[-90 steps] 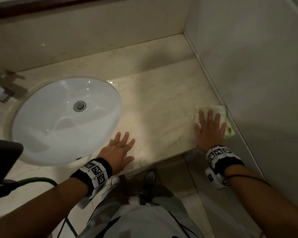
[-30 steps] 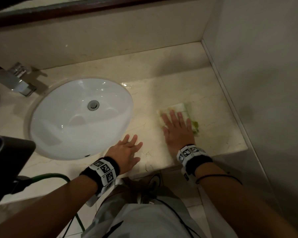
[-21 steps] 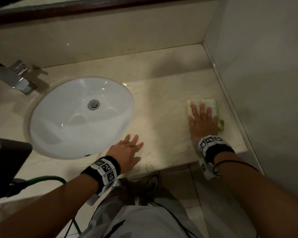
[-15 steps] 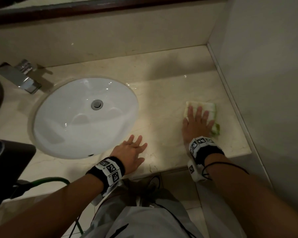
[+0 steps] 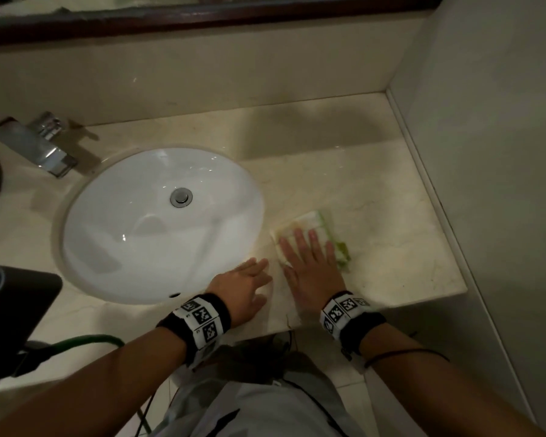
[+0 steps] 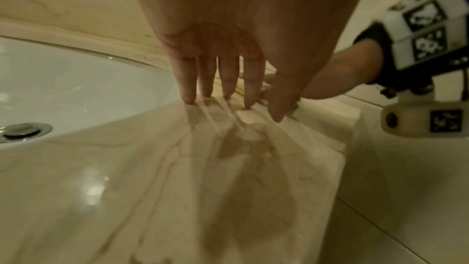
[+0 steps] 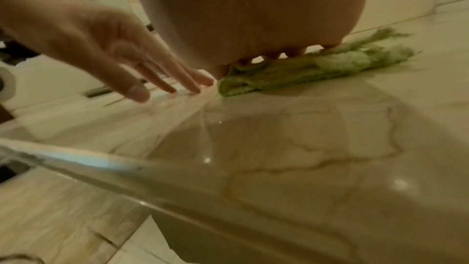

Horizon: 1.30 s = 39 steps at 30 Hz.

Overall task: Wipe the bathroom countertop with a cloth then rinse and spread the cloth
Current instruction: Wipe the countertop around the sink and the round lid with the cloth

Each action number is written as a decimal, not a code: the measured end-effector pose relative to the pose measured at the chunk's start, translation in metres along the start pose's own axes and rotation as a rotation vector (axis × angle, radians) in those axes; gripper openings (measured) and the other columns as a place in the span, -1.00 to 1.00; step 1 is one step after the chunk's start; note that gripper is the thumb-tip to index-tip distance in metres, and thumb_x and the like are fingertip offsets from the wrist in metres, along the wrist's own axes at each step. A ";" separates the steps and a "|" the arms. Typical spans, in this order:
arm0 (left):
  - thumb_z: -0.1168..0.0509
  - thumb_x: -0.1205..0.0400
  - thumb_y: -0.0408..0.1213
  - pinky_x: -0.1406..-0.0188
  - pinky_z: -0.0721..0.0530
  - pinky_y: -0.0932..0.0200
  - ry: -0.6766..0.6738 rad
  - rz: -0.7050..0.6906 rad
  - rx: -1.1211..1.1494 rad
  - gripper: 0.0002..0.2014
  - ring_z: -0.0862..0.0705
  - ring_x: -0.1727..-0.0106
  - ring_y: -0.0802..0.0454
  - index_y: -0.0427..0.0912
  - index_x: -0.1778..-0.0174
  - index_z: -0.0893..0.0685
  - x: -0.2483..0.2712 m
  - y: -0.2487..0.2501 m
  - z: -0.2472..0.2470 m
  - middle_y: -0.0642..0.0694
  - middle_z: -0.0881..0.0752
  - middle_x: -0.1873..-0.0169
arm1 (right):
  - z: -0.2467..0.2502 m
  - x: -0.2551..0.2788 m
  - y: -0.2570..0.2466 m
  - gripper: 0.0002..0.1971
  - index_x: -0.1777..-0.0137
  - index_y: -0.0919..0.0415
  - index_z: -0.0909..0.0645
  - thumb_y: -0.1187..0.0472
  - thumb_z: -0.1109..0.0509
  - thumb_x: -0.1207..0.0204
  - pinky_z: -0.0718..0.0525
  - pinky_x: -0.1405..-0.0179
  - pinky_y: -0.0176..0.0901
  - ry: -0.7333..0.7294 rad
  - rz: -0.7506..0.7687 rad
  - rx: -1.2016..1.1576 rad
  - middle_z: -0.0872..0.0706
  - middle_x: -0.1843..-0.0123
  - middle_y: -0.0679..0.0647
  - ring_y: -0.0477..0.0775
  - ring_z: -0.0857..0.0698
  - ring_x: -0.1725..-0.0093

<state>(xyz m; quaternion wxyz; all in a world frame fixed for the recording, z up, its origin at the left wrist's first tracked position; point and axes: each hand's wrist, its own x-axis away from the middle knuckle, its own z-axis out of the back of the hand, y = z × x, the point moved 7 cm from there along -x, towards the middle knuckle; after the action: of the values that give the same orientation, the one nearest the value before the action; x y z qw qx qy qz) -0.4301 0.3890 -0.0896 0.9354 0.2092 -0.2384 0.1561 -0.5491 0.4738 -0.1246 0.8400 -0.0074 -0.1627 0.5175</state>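
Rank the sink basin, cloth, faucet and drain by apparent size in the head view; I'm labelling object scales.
1. sink basin
2. faucet; it sits farther from the camera than the cloth, so this rank is unsure
3. cloth, partly hidden under the right hand
4. drain

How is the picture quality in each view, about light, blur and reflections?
Head view: dim, a shadow band lies across the back of the countertop, small highlights glint in the sink. Left wrist view: the left hand is fairly sharp, the polished marble mirrors its fingers. Right wrist view: the cloth looks soft, the near counter edge is smeared and bent by the wide lens.
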 end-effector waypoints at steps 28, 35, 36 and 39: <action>-0.01 -0.75 -0.10 -0.16 -0.65 -0.11 -0.160 0.056 -0.020 -0.42 -0.62 -0.28 -0.26 0.11 -0.67 0.06 -0.005 -0.038 0.010 -0.02 0.02 -0.70 | 0.011 -0.044 -0.036 -0.38 -0.61 -0.21 0.47 -0.23 0.47 -0.55 0.25 -0.61 0.36 -0.251 -0.023 0.035 0.51 -0.66 -0.02 0.17 0.43 -0.66; 0.00 -0.75 -0.05 -0.18 -0.63 -0.08 -0.129 0.043 -0.042 -0.41 -0.61 -0.30 -0.24 0.11 -0.68 0.08 -0.003 -0.037 0.015 -0.06 -0.09 -0.68 | 0.005 -0.029 -0.043 -0.38 -0.53 -0.25 0.56 -0.24 0.53 -0.46 0.28 -0.61 0.31 -0.231 -0.028 0.030 0.60 -0.60 -0.08 0.06 0.50 -0.61; 0.00 -0.75 -0.06 -0.17 -0.63 -0.08 -0.121 0.049 -0.034 -0.41 -0.62 -0.29 -0.24 0.11 -0.68 0.07 -0.003 -0.036 0.015 -0.07 -0.11 -0.68 | 0.005 -0.029 -0.042 -0.40 -0.54 -0.27 0.55 -0.24 0.48 -0.51 0.27 -0.62 0.32 -0.221 -0.027 0.032 0.60 -0.60 -0.09 0.07 0.49 -0.62; 0.00 -0.74 -0.06 -0.17 -0.64 -0.06 -0.126 0.061 -0.034 -0.42 -0.61 -0.31 -0.24 0.10 -0.68 0.05 -0.003 -0.034 0.017 -0.09 -0.11 -0.68 | 0.009 -0.031 -0.041 -0.43 -0.59 -0.28 0.49 -0.16 0.29 -0.68 0.26 -0.61 0.32 -0.193 -0.027 0.038 0.54 -0.65 -0.08 0.13 0.43 -0.66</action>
<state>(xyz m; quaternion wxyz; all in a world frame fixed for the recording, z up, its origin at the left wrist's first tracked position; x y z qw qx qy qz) -0.4261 0.3515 -0.0888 0.9167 0.1955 -0.3059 0.1671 -0.5285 0.4261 -0.1171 0.8274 0.0603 -0.2330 0.5075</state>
